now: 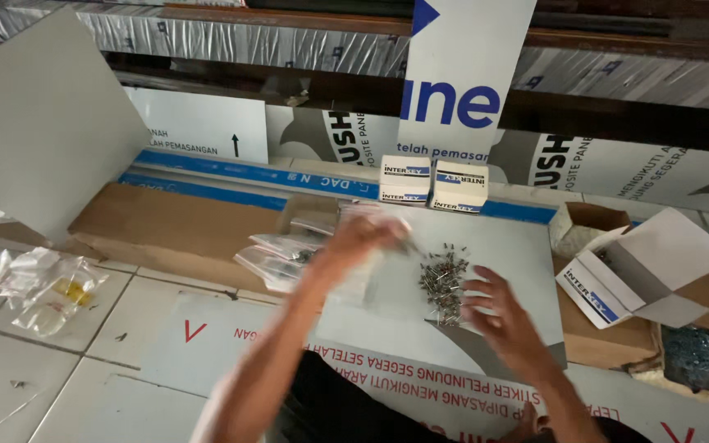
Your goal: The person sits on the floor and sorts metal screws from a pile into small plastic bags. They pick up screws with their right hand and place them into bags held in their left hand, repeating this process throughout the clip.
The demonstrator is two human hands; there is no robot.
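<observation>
Right hand (504, 316) hovering open-fingered beside rivet pile (443, 277); left hand (360, 238) blurred, gripping clear plastic bag (371, 215) above grey panel (502, 246).

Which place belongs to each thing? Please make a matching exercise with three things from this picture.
Things:
1. heap of small grey metal rivets
2. two small white and blue cardboard boxes
3. crumpled clear plastic bag with yellow pieces

Places:
A. on the floor tiles, far left
B. on the grey panel, by the right hand
C. behind the grey panel, side by side

Pairs: 1-B, 2-C, 3-A
</observation>
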